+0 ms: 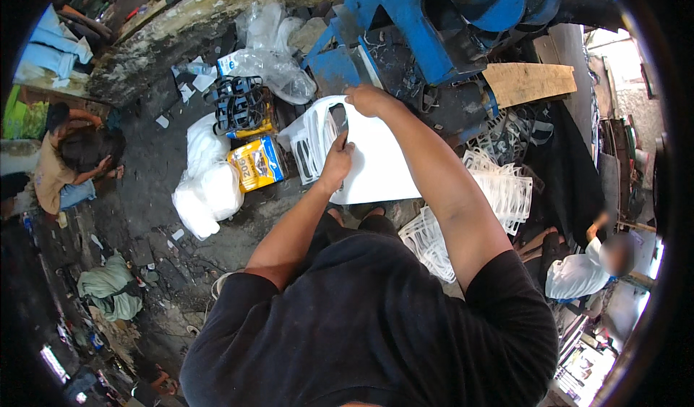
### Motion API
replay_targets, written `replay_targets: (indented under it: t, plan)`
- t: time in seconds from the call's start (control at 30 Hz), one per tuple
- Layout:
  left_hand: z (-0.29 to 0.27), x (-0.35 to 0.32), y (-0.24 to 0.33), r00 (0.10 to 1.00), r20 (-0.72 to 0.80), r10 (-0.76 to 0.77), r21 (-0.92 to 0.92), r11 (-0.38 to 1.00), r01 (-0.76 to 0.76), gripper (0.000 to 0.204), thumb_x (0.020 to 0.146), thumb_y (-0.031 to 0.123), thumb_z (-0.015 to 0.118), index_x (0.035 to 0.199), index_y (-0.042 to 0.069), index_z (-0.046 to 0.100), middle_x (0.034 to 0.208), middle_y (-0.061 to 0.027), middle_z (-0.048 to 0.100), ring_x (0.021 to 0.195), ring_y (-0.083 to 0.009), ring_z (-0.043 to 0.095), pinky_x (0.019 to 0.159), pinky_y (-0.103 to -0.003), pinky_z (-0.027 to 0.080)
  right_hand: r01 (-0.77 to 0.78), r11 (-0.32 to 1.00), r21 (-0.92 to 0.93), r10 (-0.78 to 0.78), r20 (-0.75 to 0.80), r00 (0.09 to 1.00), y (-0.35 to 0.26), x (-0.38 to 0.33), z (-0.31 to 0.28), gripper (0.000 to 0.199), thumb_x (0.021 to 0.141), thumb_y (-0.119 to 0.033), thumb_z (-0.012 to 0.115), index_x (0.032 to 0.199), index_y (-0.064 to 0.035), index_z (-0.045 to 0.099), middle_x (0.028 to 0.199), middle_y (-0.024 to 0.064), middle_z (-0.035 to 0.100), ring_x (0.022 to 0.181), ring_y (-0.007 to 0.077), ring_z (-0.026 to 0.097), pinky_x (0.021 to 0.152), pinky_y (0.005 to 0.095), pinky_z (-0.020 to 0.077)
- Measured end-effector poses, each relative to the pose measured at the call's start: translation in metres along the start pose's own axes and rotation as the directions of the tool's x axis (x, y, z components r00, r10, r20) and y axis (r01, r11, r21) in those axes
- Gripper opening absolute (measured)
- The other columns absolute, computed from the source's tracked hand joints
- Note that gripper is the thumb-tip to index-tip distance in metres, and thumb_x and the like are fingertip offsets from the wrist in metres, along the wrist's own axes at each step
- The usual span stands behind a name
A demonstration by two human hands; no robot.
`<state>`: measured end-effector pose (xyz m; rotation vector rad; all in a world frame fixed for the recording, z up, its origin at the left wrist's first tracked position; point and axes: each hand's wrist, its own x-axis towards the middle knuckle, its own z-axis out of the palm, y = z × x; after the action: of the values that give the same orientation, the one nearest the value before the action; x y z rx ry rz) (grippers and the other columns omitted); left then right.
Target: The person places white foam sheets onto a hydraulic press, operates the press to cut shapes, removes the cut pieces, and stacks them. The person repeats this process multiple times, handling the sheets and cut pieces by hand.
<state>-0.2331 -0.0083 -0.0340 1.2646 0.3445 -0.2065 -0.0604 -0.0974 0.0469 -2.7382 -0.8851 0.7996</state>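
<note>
A white sheet (379, 165) lies in front of me, with long rounded cutouts along its left part. My right hand (369, 100) is closed at the sheet's far edge, fingers curled over it. Nearer to me, my left hand (337, 163) grips the sheet beside a dark, sole-shaped outline (337, 118); whether that outline is a hole or a separate piece is unclear. Beyond my hands stands a blue press machine (434, 35). To the right lie several stacked white cut-out sheets (499, 190).
Left of the sheet are a yellow-and-blue box (256, 164), black strapped pieces (240, 105) and a white plastic bag (210, 183). Clear plastic (271, 63) lies behind. A wooden board (531, 87) sticks out at right. Other people sit at far left (54, 154) and right (578, 273).
</note>
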Motion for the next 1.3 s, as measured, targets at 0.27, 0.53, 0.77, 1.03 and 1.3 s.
replay_targets:
  t: [0.27, 0.53, 0.77, 1.03, 1.3]
  plan:
    - [0.016, 0.005, 0.014, 0.998, 0.013, -0.056, -0.109, 0.992, 0.057, 0.037, 0.099, 0.012, 0.05, 0.133, -0.002, 0.049, 0.114, -0.0056, 0.061, 0.1, -0.013, 0.055, 0.088, -0.026, 0.043, 0.286, 0.928, 0.239, -0.117, -0.542, 0.832, -0.041, -0.093, -0.031, 0.034, 0.097, -0.023, 0.052, 0.126, -0.007, 0.057, 0.131, 0.0145, 0.054, 0.117, 0.0309, 0.056, 0.097, 0.0422, 0.0462]
    - [0.06, 0.027, 0.034, 0.978, -0.145, -0.148, -0.134, 0.983, 0.129, 0.04, 0.098, 0.01, 0.054, 0.135, -0.003, 0.049, 0.11, -0.0037, 0.062, 0.092, -0.0108, 0.056, 0.081, -0.025, 0.044, -0.1, 0.76, 0.643, 0.65, -0.753, 0.103, 0.197, -0.208, -0.06, 0.033, 0.09, -0.018, 0.064, 0.117, -0.002, 0.057, 0.111, 0.0199, 0.059, 0.101, 0.0312, 0.06, 0.087, 0.0413, 0.0472]
    - [0.074, 0.048, 0.03, 0.968, -0.174, -0.18, -0.119, 0.98, 0.161, 0.045, 0.097, 0.012, 0.054, 0.138, -0.005, 0.046, 0.113, -0.0037, 0.06, 0.098, -0.0096, 0.054, 0.086, -0.027, 0.043, -0.45, 0.854, 0.26, 0.512, -0.565, 0.647, 0.364, -0.16, 0.013, 0.096, 0.066, -0.045, 0.086, 0.14, -0.0083, 0.039, 0.138, 0.025, 0.044, 0.125, 0.0445, 0.045, 0.104, 0.0505, 0.0381]
    - [0.052, 0.054, 0.041, 0.949, -0.138, -0.285, 0.038, 0.955, 0.293, 0.035, 0.096, 0.016, 0.06, 0.124, -0.004, 0.056, 0.1, -0.0049, 0.063, 0.087, -0.0136, 0.057, 0.079, -0.03, 0.045, -0.199, 0.431, 0.88, 0.75, -0.227, 0.621, 0.321, -0.201, -0.024, 0.052, 0.083, -0.043, 0.073, 0.111, -0.0008, 0.063, 0.092, 0.0078, 0.063, 0.085, 0.0182, 0.056, 0.078, 0.0298, 0.0436]
    - [0.033, 0.041, 0.042, 0.953, -0.131, -0.272, 0.007, 0.961, 0.275, 0.032, 0.094, 0.017, 0.062, 0.121, 0.0, 0.056, 0.097, -0.0042, 0.063, 0.087, -0.0131, 0.058, 0.077, -0.029, 0.046, 0.222, 0.695, 0.684, 0.436, -0.646, 0.627, 0.066, -0.315, -0.022, 0.039, 0.077, -0.026, 0.077, 0.102, -0.0011, 0.061, 0.119, 0.0151, 0.056, 0.112, 0.0283, 0.051, 0.095, 0.0386, 0.0421]
